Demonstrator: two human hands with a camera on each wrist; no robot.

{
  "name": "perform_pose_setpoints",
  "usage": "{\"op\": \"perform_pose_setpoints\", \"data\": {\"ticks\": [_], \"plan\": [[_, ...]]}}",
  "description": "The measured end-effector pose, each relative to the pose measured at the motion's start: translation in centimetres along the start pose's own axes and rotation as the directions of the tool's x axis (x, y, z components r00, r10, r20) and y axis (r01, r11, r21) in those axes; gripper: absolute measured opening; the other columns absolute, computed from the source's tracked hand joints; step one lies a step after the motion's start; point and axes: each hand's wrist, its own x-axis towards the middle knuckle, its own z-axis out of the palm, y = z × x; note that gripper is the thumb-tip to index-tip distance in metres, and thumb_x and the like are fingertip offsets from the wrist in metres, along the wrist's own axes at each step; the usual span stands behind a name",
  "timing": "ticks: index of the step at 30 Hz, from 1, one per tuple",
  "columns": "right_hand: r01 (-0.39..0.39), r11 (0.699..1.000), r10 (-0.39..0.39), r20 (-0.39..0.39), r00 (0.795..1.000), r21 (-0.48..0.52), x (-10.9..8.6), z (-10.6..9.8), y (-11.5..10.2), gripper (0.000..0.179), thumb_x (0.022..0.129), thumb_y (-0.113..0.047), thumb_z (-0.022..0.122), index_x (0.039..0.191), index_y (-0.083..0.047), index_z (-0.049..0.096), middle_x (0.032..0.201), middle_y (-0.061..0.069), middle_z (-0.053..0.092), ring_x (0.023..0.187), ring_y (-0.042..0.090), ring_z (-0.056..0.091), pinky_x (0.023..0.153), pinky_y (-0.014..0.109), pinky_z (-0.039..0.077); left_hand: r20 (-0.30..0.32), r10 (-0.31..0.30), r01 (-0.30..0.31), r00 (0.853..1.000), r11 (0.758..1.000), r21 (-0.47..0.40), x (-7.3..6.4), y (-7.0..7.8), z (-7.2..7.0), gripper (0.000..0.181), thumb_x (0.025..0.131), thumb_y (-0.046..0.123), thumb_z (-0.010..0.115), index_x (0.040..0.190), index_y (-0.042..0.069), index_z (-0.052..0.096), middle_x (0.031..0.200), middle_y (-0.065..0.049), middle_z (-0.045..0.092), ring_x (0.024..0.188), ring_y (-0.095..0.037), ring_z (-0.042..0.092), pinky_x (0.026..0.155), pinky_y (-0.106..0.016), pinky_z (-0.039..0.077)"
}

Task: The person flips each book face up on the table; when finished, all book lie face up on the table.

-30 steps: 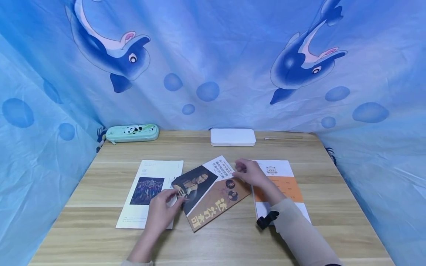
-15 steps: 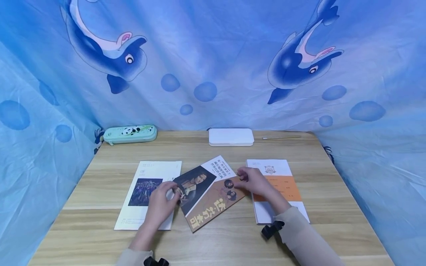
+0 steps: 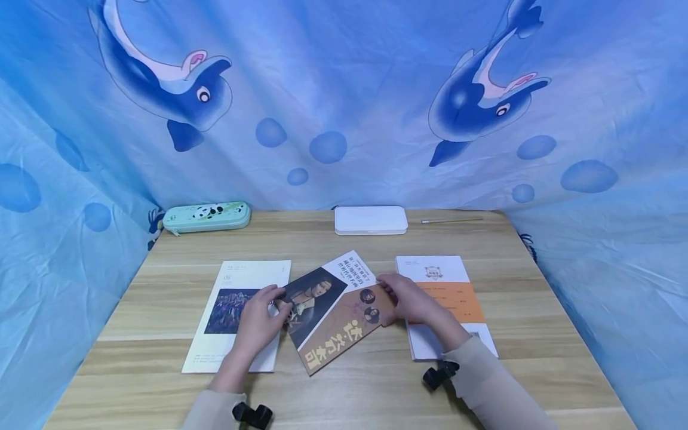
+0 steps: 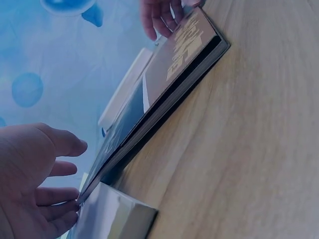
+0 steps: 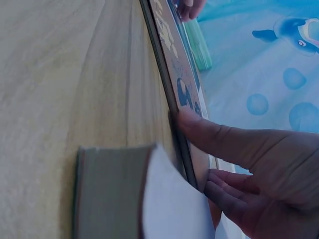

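Note:
A brown and black book with a portrait on its cover lies slanted at the middle of the table. My right hand grips its right end; in the right wrist view the thumb presses the near edge, with fingers round the other side. My left hand is at the book's left corner, where fingertips touch its edge and the thumb stays apart. Under the left hand lies a white book with a dark picture. A white and orange book lies beside the right hand.
Along the table's back edge stand a green panda pencil case, a white flat case and a thin pencil-like stick. A blue dolphin curtain hangs behind and at both sides.
My right hand has moved from above the book's right corner down onto its right end and now grips it. The left hand stays at the left corner, and the book has barely moved.

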Motion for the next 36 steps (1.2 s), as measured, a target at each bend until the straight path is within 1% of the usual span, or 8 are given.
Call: {"op": "perform_pose_setpoints", "data": {"ticks": [4,8,14,18,22,26,30,36], "plan": [[0.026,0.997,-0.024,0.025,0.999,-0.078,-0.1,0.0,-0.1,0.104,0.059,-0.017,0.099,0.149,-0.005,0.047,0.139,0.008,0.055,0.125,0.027,0.054,0.109,0.043,0.045,0.025,-0.011,0.011,1.000,1.000,0.009,-0.1,-0.1,-0.1,0.044,0.090,0.020,0.074,0.126,-0.004,0.067,0.137,-0.027,0.057,0.129,-0.047,0.052,0.110,-0.061,0.039],[0.013,0.997,-0.013,0.006,1.000,-0.077,0.0,0.0,-0.3,0.099,0.061,-0.016,0.097,0.147,-0.004,0.049,0.137,0.009,0.058,0.124,0.026,0.056,0.108,0.042,0.046,0.029,-0.009,0.008,1.000,1.000,0.027,-0.5,-0.2,-0.3,0.044,0.091,0.021,0.074,0.126,-0.004,0.067,0.136,-0.026,0.059,0.128,-0.047,0.052,0.109,-0.062,0.040],[0.013,0.996,-0.015,-0.024,1.000,-0.085,0.4,0.0,-0.6,0.086,0.063,-0.011,0.096,0.139,-0.005,0.058,0.123,0.005,0.066,0.110,0.020,0.061,0.098,0.036,0.053,0.019,-0.012,0.011,1.000,0.999,0.053,-1.2,-0.4,-0.4,0.043,0.090,0.021,0.075,0.125,-0.004,0.067,0.134,-0.025,0.060,0.128,-0.046,0.052,0.110,-0.062,0.039],[-0.003,0.996,-0.002,-0.057,0.998,-0.086,0.9,0.0,-0.6,0.076,0.067,-0.007,0.092,0.136,-0.005,0.061,0.119,0.006,0.068,0.107,0.020,0.063,0.095,0.035,0.055,-0.006,0.005,-0.005,1.000,0.998,0.058,-1.7,-0.5,-0.5,0.042,0.089,0.019,0.076,0.124,-0.003,0.068,0.130,-0.025,0.062,0.124,-0.046,0.054,0.107,-0.062,0.041],[-0.031,0.995,0.017,-0.139,0.990,-0.094,1.4,0.1,-0.6,0.067,0.070,-0.005,0.091,0.131,-0.004,0.064,0.112,0.007,0.069,0.103,0.022,0.064,0.094,0.037,0.056,-0.041,0.030,-0.028,0.999,0.998,0.049,-2.2,-0.7,-0.5,0.040,0.087,0.017,0.079,0.121,-0.002,0.070,0.122,-0.023,0.065,0.117,-0.044,0.058,0.101,-0.060,0.045],[-0.075,0.991,0.049,-0.214,0.976,-0.113,2.0,0.3,-0.6,0.052,0.069,-0.007,0.092,0.116,-0.005,0.071,0.101,0.005,0.070,0.097,0.022,0.065,0.091,0.039,0.057,-0.040,0.014,-0.013,0.999,0.999,0.030,-2.5,-0.9,-0.5,0.040,0.087,0.018,0.080,0.122,0.000,0.070,0.111,-0.016,0.069,0.102,-0.034,0.065,0.091,-0.052,0.052],[-0.087,0.991,0.065,-0.211,0.975,-0.098,2.6,0.2,-0.6,0.044,0.069,-0.006,0.092,0.109,-0.006,0.073,0.095,0.003,0.069,0.090,0.020,0.064,0.085,0.037,0.057,-0.016,0.000,0.000,1.000,1.000,0.017,-2.8,-0.8,-0.6,0.042,0.086,0.019,0.080,0.124,0.002,0.069,0.105,-0.011,0.070,0.082,-0.019,0.063,0.074,-0.040,0.054],[-0.007,0.999,-0.001,-0.166,0.986,-0.049,3.2,-0.2,0.2,0.045,0.075,0.001,0.084,0.118,0.000,0.069,0.098,0.006,0.067,0.090,0.021,0.062,0.083,0.038,0.057,0.063,0.048,-0.045,0.997,0.997,-0.059,-3.1,-0.7,-0.6,0.049,0.082,0.018,0.085,0.127,0.005,0.068,0.115,-0.008,0.070,0.073,-0.011,0.054,0.063,-0.025,0.047]]}}
